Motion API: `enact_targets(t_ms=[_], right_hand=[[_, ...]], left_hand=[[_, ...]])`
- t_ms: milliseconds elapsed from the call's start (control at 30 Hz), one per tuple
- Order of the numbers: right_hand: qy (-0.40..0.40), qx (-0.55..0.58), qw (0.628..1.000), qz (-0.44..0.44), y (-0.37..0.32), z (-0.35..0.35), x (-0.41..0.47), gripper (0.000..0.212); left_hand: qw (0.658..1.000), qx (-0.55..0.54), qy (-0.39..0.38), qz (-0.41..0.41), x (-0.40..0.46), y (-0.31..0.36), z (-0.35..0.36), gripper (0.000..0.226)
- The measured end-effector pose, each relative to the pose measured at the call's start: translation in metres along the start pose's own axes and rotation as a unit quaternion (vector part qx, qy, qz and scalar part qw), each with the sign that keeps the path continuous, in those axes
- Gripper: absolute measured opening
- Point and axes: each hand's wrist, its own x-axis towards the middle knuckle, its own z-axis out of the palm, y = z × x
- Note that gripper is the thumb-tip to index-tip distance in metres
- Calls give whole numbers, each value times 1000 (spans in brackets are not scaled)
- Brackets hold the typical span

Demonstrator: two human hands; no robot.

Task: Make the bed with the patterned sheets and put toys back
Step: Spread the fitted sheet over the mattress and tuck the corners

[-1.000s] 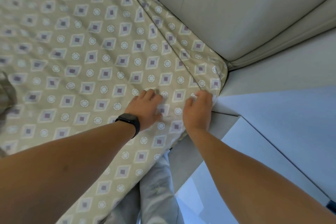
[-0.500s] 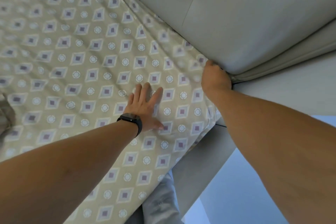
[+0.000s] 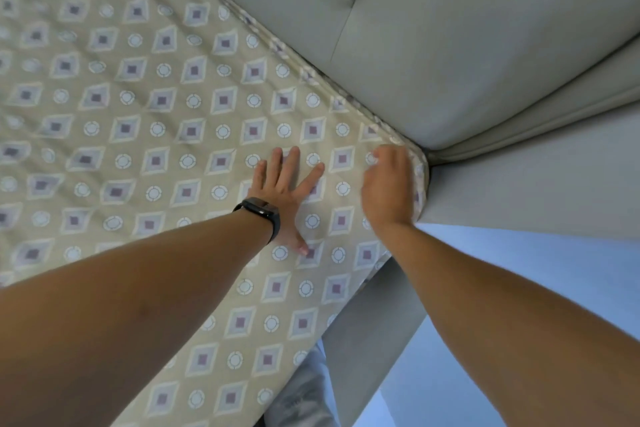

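While our left hand [image 3: 287, 191] lies flat with its fingers spread on the patterned sheet [image 3: 145, 121], our right hand [image 3: 388, 187] sits at the sheet's corner just beside the padded headboard [image 3: 467, 45]. Its fingers are blurred and turned away from us, so we cannot tell whether they pinch the fabric or only press it. The sheet covers the mattress from the left edge of the view to that corner, drawn mostly smooth with faint ripples.

We judge the sheet to be light, thin and limp, a thing that slides over the mattress and bunches wherever we push it. It is not fragile, but it wrinkles readily. The best hold seems to be the hem at the corner, pinched and pulled down over the edge while a flat palm keeps the top from creeping.

Much is hidden from us. The gap between mattress and headboard is dark, so how far the sheet is tucked there cannot be seen. Our forearms cover the near edge. No toys appear, and the grey bed frame [image 3: 374, 329] is cut off below.
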Motion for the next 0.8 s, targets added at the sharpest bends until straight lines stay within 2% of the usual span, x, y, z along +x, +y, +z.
enact_targets(t_ms=[67,100,167,333,467,567,700,800], right_hand=[[-102,-26,988,-115,-14,7,-4,41],[-152,-40,979,-131,-20,9,0,49],[-210,-72,970,-102,-12,15,16,60],[-179,-116,977,1,39,12,36,74],[-157,-146,972,100,43,5,35,66],[-183,-130,969,108,42,3,42,67],[-243,-119,942,198,31,-4,73,66],[-224,-112,936,246,14,-8,66,65]], left_hand=[[1000,-3,5,-2,2,1,1,158],[1000,-5,7,-2,2,1,1,159],[1000,-9,9,2,3,1,1,159],[1000,-16,17,18,4,-4,3,157],[999,-16,32,23,3,-6,6,156],[999,-11,38,23,4,-8,8,156],[999,-3,45,27,3,-5,9,154],[998,2,50,35,-6,-3,6,147]])
